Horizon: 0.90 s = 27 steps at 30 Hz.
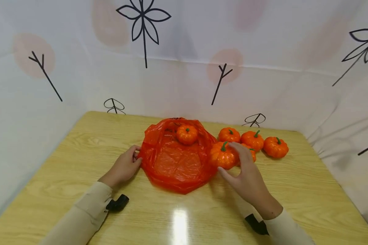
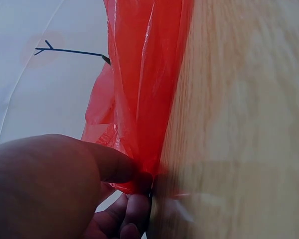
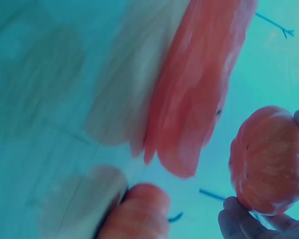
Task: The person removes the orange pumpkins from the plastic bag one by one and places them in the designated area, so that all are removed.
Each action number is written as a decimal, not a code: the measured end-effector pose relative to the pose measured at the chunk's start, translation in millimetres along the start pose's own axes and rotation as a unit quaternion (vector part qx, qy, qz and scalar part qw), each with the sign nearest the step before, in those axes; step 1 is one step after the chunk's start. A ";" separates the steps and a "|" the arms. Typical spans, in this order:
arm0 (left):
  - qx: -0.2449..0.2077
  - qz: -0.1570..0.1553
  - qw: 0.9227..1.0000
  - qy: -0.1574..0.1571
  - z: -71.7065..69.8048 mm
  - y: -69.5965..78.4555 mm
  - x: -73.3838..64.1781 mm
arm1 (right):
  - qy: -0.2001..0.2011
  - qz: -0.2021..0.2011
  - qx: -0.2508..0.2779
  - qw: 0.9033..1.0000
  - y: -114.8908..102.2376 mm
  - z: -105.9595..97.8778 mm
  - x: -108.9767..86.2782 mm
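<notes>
A red plastic bag (image 1: 148, 153) lies spread with its mouth facing up, and one small orange pumpkin (image 1: 187, 135) sits inside at the back. At the bag's left edge, my left hand (image 1: 125, 167) pinches the plastic between thumb and fingers; the left wrist view shows the gathered red film (image 2: 147, 84) close over the wood. My right hand (image 1: 249, 182) holds another orange pumpkin (image 1: 221, 157) with a green stem, thumb on the near side and fingers on the far side. In the right wrist view this pumpkin (image 3: 269, 162) is raised above the table, beside the bag's right rim.
Several more pumpkins (image 1: 275, 147) stand in a group at the back right of the wooden table (image 1: 89, 143); one is partly hidden behind my right hand. A white cloth (image 1: 178, 92) with plant drawings hangs behind the table. Black straps (image 1: 118, 203) sit at both wrists.
</notes>
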State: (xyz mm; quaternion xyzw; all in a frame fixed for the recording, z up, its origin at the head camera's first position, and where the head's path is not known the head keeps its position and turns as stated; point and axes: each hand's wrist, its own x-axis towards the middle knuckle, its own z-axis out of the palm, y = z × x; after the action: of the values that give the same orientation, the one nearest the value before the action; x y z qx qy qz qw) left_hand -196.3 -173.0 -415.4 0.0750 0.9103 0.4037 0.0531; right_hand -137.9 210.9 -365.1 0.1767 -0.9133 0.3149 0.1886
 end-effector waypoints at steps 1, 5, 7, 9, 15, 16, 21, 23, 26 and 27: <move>0.000 0.000 1.000 0.001 0.0 -0.2 -0.3 | 0.005 -0.003 -0.003 1.000 2.5 -2.2 -0.4; 0.006 0.000 1.000 0.011 0.1 -1.2 -1.1 | 0.034 -0.022 -0.010 0.999 12.1 -11.4 1.0; 0.008 0.005 1.000 0.014 0.1 -1.6 -0.9 | 0.049 -0.026 -0.009 0.998 16.6 -16.2 1.8; 0.007 0.007 1.000 0.015 0.7 -1.7 -0.2 | 0.058 -0.023 -0.007 0.998 20.8 -21.1 2.5; 0.004 0.007 1.000 0.006 2.4 -3.4 1.5 | 0.058 0.027 -0.003 0.998 31.2 -34.1 3.8; 0.004 0.006 1.000 0.006 2.5 -3.5 1.6 | 0.056 0.039 -0.002 0.998 32.8 -36.2 4.2; 0.007 0.007 1.000 0.007 2.5 -3.7 1.3 | 0.050 0.090 0.004 0.995 42.0 -44.7 4.6; 0.010 0.009 1.000 0.007 2.1 -2.7 2.1 | 0.047 0.106 0.003 0.993 47.5 -47.5 4.2; 0.014 0.007 1.000 0.007 1.2 -1.0 2.7 | 0.042 0.126 -0.004 0.991 55.9 -50.9 3.9; 0.015 0.006 1.000 0.007 1.2 -0.7 3.2 | 0.041 0.131 -0.008 0.991 58.6 -52.0 3.8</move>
State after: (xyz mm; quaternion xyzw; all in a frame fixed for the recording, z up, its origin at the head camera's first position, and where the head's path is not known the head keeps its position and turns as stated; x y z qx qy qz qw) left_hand -199.4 -171.9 -416.8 0.0787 0.9162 0.3906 0.0430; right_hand -154.9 286.9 -355.2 0.0411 -0.9227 0.3362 0.1841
